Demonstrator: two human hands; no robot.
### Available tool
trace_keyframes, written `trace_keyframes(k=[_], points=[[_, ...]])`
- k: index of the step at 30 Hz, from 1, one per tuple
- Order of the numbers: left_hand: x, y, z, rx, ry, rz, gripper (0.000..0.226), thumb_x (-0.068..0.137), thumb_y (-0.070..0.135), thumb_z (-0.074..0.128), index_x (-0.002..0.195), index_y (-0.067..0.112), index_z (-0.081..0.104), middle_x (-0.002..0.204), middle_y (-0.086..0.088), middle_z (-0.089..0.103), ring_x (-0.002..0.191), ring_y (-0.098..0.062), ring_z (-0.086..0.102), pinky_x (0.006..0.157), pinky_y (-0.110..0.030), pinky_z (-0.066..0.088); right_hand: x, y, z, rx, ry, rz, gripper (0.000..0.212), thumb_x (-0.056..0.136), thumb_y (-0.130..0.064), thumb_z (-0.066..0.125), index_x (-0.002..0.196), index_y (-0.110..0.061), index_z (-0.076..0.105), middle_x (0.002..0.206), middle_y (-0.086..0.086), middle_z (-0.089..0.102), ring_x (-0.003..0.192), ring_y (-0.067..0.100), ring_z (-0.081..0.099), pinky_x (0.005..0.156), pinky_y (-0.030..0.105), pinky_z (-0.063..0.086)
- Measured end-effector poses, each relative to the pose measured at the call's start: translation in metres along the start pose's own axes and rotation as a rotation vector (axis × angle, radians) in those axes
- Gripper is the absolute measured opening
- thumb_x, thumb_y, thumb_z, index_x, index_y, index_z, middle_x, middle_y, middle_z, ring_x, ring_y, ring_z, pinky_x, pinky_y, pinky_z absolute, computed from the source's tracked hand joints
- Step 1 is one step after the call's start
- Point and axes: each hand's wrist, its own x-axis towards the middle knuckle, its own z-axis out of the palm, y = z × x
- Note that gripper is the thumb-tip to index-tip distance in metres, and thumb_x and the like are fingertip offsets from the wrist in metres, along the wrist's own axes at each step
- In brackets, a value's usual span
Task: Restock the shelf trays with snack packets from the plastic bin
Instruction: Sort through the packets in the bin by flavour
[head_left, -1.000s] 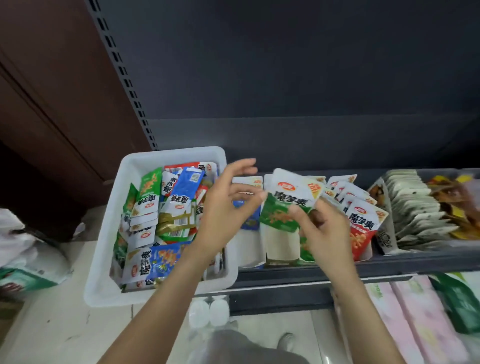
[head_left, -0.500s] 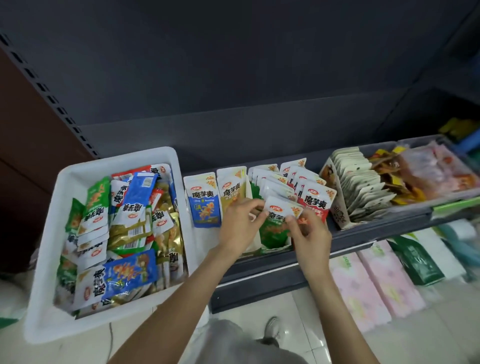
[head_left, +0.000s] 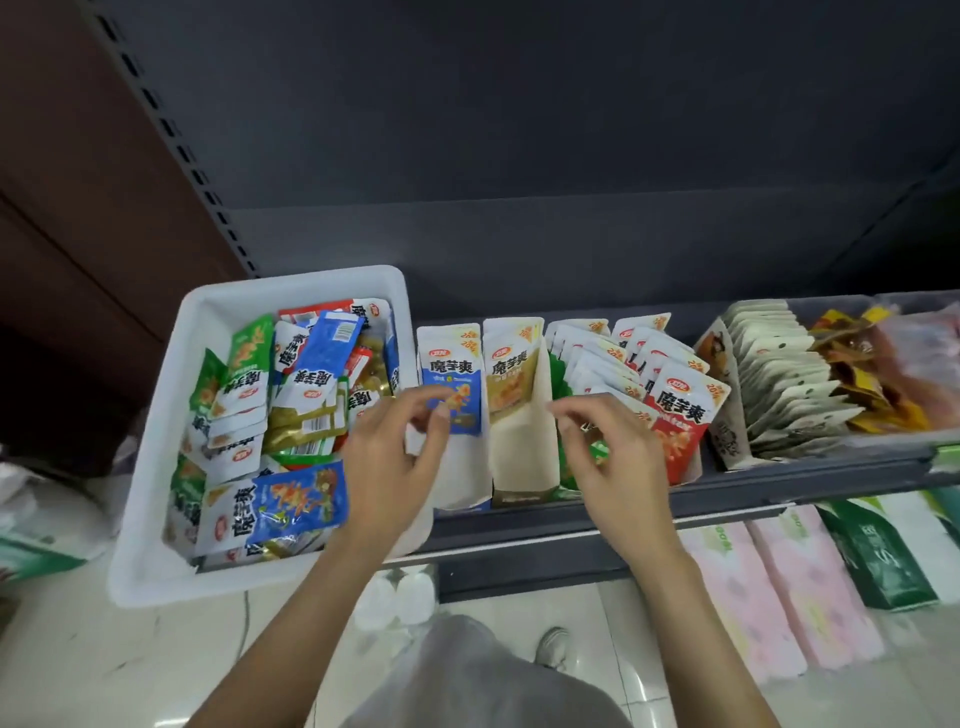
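A white plastic bin (head_left: 291, 283) at the shelf's left end holds several mixed snack packets, with a blue packet (head_left: 296, 499) lying on top at the front. Paper shelf trays (head_left: 524, 457) to its right hold a blue packet (head_left: 452, 384), a gold packet (head_left: 511, 374), a row of green packets (head_left: 592, 358) and a row fronted by a red packet (head_left: 680, 415). My left hand (head_left: 395, 457) hovers between the bin and the blue tray, fingers loosely curled, holding nothing. My right hand (head_left: 613, 457) hangs over the front of the green row, fingers relaxed and empty.
Further right on the shelf stand a tray of white packets (head_left: 779, 374) and a clear bin of orange and yellow snacks (head_left: 857, 374). Pink tissue packs (head_left: 779, 582) and a green pack (head_left: 883, 561) lie below the shelf edge (head_left: 727, 493). My shoe (head_left: 553, 644) is on the tiled floor.
Both hands held a green packet and lowered it into the green tray. They have since let go and drawn apart, the left hand toward the bin.
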Motion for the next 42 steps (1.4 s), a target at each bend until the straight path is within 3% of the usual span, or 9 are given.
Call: trace_keyframes(k=[4, 8, 17, 22, 26, 30, 33, 37, 42], points=[[-0.010, -0.053, -0.056, 0.213, -0.091, -0.154, 0.022, 0.087, 0.029, 0.063, 0.107, 0.019, 0.065, 0.072, 0.007, 0.064, 0.065, -0.012, 0.061, 0.054, -0.026, 0.049, 0.017, -0.030, 0.045, 0.002, -0.214, -0.159, 0.016, 0.089, -0.009, 0.055, 0.099, -0.013, 0.067, 0.102, -0.003, 0.062, 0.095, 0.010, 0.059, 0.082, 0.023, 0.048], [-0.027, -0.107, -0.095, 0.434, -0.280, -0.369, 0.049, 0.075, 0.026, 0.077, 0.120, 0.019, 0.060, 0.109, -0.003, 0.064, 0.102, -0.026, 0.058, 0.076, -0.040, 0.052, 0.030, -0.054, 0.098, -0.128, -0.525, -0.257, 0.024, 0.092, -0.014, 0.055, 0.115, -0.017, 0.063, 0.118, -0.001, 0.058, 0.113, 0.016, 0.051, 0.091, 0.031, 0.045], [-0.030, -0.130, -0.109, 0.597, -0.593, -0.371, 0.067, 0.068, 0.050, 0.075, 0.127, 0.028, 0.052, 0.127, 0.008, 0.050, 0.122, -0.018, 0.040, 0.100, -0.033, 0.037, 0.024, -0.081, 0.202, -0.592, -1.079, -0.269, 0.067, 0.082, -0.045, 0.068, 0.131, -0.007, 0.042, 0.130, 0.014, 0.039, 0.113, 0.034, 0.046, 0.089, 0.044, 0.047], [-0.030, -0.131, -0.110, 0.590, -0.599, -0.358, 0.066, 0.069, 0.053, 0.072, 0.126, 0.029, 0.048, 0.125, 0.008, 0.048, 0.119, -0.016, 0.040, 0.097, -0.031, 0.037, 0.022, -0.082, 0.211, -0.462, -1.066, -0.136, 0.068, 0.078, -0.026, 0.077, 0.131, -0.008, 0.040, 0.130, 0.013, 0.032, 0.108, 0.030, 0.050, 0.091, 0.038, 0.048], [-0.033, -0.133, -0.111, 0.471, -0.509, -0.344, 0.061, 0.066, 0.047, 0.079, 0.116, 0.024, 0.054, 0.114, 0.005, 0.053, 0.111, -0.016, 0.044, 0.092, -0.029, 0.041, 0.027, -0.085, 0.194, -0.268, -0.983, 0.065, 0.048, 0.085, -0.020, 0.070, 0.128, -0.011, 0.051, 0.125, 0.009, 0.055, 0.108, 0.023, 0.055, 0.080, 0.024, 0.041], [-0.039, -0.114, -0.111, 0.082, -0.017, -0.450, 0.045, 0.075, 0.027, 0.077, 0.114, 0.019, 0.058, 0.113, 0.004, 0.056, 0.104, -0.010, 0.053, 0.080, -0.021, 0.048, 0.026, -0.077, 0.160, 0.030, -0.745, 0.310, 0.029, 0.094, -0.023, 0.058, 0.120, -0.014, 0.052, 0.107, 0.004, 0.063, 0.069, 0.011, 0.067, 0.056, 0.022, 0.052], [-0.034, -0.081, -0.111, -0.377, 0.254, -0.737, 0.028, 0.085, 0.020, 0.068, 0.112, 0.019, 0.058, 0.108, 0.007, 0.062, 0.099, -0.007, 0.059, 0.072, -0.008, 0.046, 0.021, -0.071, 0.131, 0.411, -0.542, 0.538, 0.017, 0.092, -0.016, 0.060, 0.107, -0.012, 0.051, 0.106, 0.011, 0.065, 0.071, 0.014, 0.068, 0.056, 0.031, 0.057], [-0.025, -0.047, -0.094, -0.835, 0.105, -0.891, 0.039, 0.080, 0.027, 0.072, 0.117, 0.020, 0.058, 0.103, -0.003, 0.069, 0.096, -0.014, 0.067, 0.080, -0.022, 0.053, 0.015, -0.070, 0.109, 0.717, -0.448, 0.692, 0.020, 0.090, -0.008, 0.060, 0.108, -0.006, 0.052, 0.101, 0.010, 0.067, 0.069, 0.011, 0.069, 0.052, 0.022, 0.052], [-0.013, -0.027, -0.068, -0.808, 0.043, -0.815, 0.025, 0.085, 0.006, 0.065, 0.109, 0.010, 0.058, 0.097, -0.006, 0.071, 0.089, -0.021, 0.069, 0.069, -0.027, 0.057, 0.005, -0.056, 0.099, 0.586, -0.526, 0.621, 0.021, 0.089, -0.011, 0.063, 0.107, -0.008, 0.052, 0.103, 0.008, 0.068, 0.081, 0.018, 0.069, 0.060, 0.028, 0.055]])
